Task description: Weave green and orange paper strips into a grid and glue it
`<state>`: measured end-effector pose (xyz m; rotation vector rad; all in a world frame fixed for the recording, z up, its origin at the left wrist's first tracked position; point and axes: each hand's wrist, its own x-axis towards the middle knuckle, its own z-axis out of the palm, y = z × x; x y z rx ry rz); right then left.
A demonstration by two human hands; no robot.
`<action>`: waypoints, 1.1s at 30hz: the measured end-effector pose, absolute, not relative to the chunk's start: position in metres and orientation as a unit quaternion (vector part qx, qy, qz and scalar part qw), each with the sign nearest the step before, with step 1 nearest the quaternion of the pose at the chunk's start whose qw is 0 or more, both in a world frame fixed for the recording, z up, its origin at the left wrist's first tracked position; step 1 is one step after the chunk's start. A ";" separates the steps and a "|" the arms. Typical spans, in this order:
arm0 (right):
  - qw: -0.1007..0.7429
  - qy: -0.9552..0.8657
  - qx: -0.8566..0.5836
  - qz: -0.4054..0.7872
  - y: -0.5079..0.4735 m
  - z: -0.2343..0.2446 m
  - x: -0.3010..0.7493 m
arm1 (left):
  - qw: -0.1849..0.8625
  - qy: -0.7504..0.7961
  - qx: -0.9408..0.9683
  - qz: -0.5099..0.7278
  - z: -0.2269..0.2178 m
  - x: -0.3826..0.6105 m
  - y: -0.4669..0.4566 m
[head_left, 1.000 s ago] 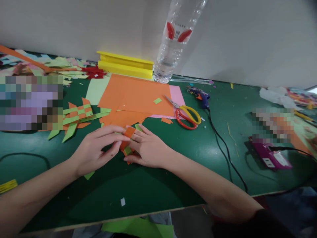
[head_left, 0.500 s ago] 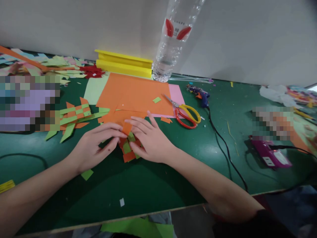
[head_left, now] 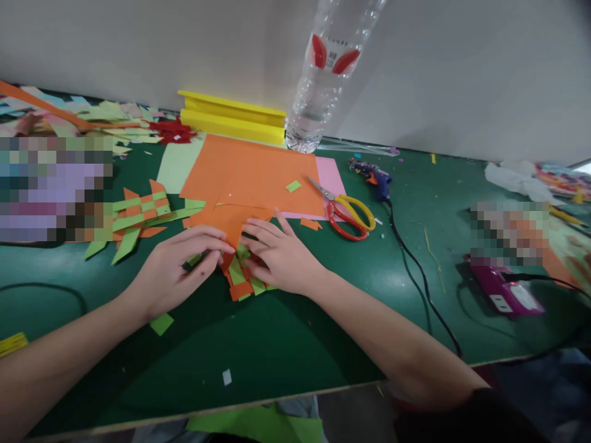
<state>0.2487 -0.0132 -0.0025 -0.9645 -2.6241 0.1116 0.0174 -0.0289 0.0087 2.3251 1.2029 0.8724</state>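
Note:
A small woven piece of orange and green paper strips (head_left: 241, 280) lies on the green table (head_left: 277, 344) between my hands. My left hand (head_left: 173, 274) pinches an orange strip at the piece's left side, fingers closed on it. My right hand (head_left: 277, 255) presses on the piece from the right, with its fingers curled over the strips. A sheet of orange paper (head_left: 252, 175) lies just behind the hands.
A finished woven orange and green shape (head_left: 138, 215) lies to the left. Scissors with yellow and red handles (head_left: 346, 212) rest on a pink sheet to the right. Behind stand a clear plastic bottle (head_left: 323, 80) and yellow folded paper (head_left: 231, 117). A glue gun (head_left: 373, 178) with a black cable lies right.
Both hands have shifted slightly away from me with the woven piece. The orange strip that stood up between the fingers now lies lower, against the piece.

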 end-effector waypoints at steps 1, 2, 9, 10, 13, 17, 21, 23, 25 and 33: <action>0.174 -0.925 -0.337 0.036 -0.013 -0.003 0.249 | 0.192 0.431 0.826 0.309 0.008 0.017 -0.029; 0.177 -0.925 -0.335 0.033 -0.013 -0.004 0.249 | 0.194 0.432 0.825 0.308 0.008 0.017 -0.029; 0.246 -0.933 -0.261 0.000 -0.008 -0.007 0.250 | 0.172 0.429 0.830 0.312 0.011 0.021 -0.029; 0.257 -0.934 -0.249 -0.001 -0.008 -0.007 0.250 | 0.167 0.428 0.831 0.312 0.012 0.021 -0.029; 0.289 -0.928 -0.234 -0.005 -0.009 -0.005 0.250 | 0.158 0.426 0.834 0.313 0.012 0.022 -0.029; 0.343 -0.916 -0.208 -0.020 -0.012 0.001 0.250 | 0.151 0.423 0.834 0.320 0.009 0.020 -0.029; 0.378 -0.912 -0.158 -0.037 -0.013 0.006 0.251 | 0.177 0.409 0.843 0.302 0.009 0.020 -0.029; 0.388 -0.908 -0.151 -0.050 -0.014 0.007 0.251 | 0.191 0.396 0.848 0.295 0.010 0.021 -0.028; 0.399 -0.902 -0.150 -0.065 -0.015 0.008 0.251 | 0.196 0.381 0.857 0.288 0.009 0.023 -0.028; 0.421 -0.875 -0.233 -0.058 -0.017 0.008 0.250 | 0.130 0.337 0.899 0.249 0.001 0.025 -0.029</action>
